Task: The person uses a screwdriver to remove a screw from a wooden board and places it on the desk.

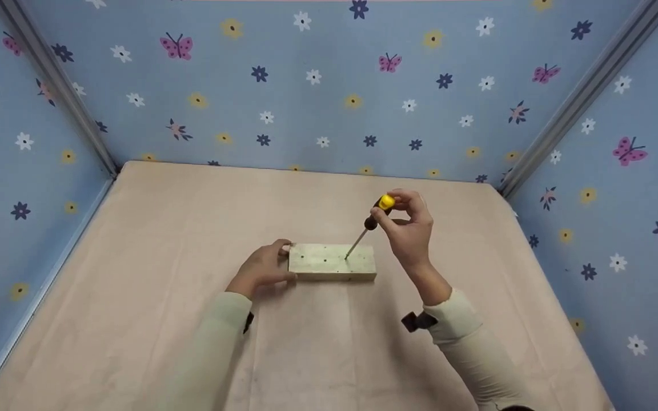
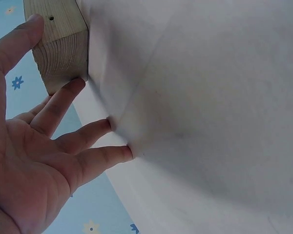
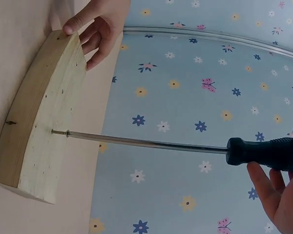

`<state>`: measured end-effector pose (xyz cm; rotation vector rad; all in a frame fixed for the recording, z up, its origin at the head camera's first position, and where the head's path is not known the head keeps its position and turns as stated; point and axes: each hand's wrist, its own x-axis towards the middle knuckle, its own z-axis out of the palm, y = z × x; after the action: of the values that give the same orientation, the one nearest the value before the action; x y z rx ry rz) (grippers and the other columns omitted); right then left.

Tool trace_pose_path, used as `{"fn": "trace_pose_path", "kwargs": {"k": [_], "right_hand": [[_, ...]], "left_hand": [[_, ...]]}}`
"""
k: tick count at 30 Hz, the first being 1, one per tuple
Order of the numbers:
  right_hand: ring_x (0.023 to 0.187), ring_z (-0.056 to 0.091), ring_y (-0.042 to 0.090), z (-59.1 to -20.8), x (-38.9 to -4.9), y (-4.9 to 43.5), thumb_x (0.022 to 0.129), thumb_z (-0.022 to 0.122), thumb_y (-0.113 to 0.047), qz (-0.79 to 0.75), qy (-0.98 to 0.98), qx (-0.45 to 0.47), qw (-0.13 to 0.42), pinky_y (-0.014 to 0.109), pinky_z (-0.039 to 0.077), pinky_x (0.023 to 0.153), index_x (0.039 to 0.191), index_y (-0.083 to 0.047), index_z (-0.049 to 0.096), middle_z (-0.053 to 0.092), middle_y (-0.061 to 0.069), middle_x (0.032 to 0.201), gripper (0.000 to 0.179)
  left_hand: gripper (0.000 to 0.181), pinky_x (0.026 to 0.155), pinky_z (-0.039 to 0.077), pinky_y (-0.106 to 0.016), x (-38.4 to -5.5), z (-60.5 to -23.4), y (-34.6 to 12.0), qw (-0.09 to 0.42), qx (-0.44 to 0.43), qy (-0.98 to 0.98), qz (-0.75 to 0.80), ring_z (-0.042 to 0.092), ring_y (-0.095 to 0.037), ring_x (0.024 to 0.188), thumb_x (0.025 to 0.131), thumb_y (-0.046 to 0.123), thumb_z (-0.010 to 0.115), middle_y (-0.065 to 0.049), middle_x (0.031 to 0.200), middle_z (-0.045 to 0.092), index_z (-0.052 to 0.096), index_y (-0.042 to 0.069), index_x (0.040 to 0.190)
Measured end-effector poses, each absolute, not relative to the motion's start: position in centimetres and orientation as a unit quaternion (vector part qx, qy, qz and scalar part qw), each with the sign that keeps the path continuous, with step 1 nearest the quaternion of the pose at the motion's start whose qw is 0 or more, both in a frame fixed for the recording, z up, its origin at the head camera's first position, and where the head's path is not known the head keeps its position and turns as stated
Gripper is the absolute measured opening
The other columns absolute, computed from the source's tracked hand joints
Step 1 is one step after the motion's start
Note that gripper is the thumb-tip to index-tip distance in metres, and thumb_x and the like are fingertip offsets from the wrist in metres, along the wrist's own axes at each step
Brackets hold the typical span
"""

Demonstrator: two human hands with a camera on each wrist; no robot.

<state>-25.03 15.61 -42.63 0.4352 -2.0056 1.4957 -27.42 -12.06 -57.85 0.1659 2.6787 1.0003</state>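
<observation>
One screwdriver (image 1: 370,223) on screw (image 3: 60,132), wooden block (image 1: 332,265)

Left forearm (image 1: 206,345), right forearm (image 1: 480,354): both sleeved, extended forward. Left hand (image 1: 261,265): low, thumb opposed to index finger in a wide grip, other fingers splayed. Right hand (image 1: 412,231): higher, gripping between thumb and bent fingers.
</observation>
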Motion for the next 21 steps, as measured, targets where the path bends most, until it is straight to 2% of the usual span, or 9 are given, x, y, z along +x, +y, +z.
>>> {"fn": "trace_pose_path", "kwargs": {"k": [6,12,21], "right_hand": [[0.087,0.062,0.008,-41.3,-24.2,14.8,0.078,0.075,0.002,0.569,-0.755,0.16,0.283,0.017,0.055,0.064,0.107,0.006,0.062,0.059,0.018,0.102,0.031],[0.087,0.063,0.008,-41.2,-24.3,14.7,0.08,0.074,0.002,0.584,-0.746,0.165,0.274,0.018,0.056,0.065,0.109,0.004,0.064,0.061,0.017,0.103,0.031],[0.087,0.064,0.007,-41.3,-24.3,14.8,0.082,0.072,0.002,0.574,-0.749,0.171,0.283,0.018,0.056,0.067,0.114,0.004,0.061,0.063,0.021,0.104,0.035]], "left_hand": [[0.077,0.109,0.038,-0.047,-27.4,-57.9,-12.2,0.134,0.072,0.928,0.341,0.051,-0.028,0.127,0.074,0.032,0.08,-0.009,0.133,0.058,0.042,0.019,0.141],[0.078,0.109,0.038,-0.048,-27.4,-57.8,-12.1,0.134,0.067,0.929,0.339,0.051,-0.028,0.127,0.074,0.032,0.08,-0.008,0.133,0.057,0.042,0.02,0.141],[0.078,0.109,0.038,-0.049,-27.4,-57.7,-12.0,0.137,0.059,0.928,0.342,0.051,-0.028,0.127,0.073,0.032,0.08,-0.007,0.133,0.057,0.043,0.02,0.14]]}}
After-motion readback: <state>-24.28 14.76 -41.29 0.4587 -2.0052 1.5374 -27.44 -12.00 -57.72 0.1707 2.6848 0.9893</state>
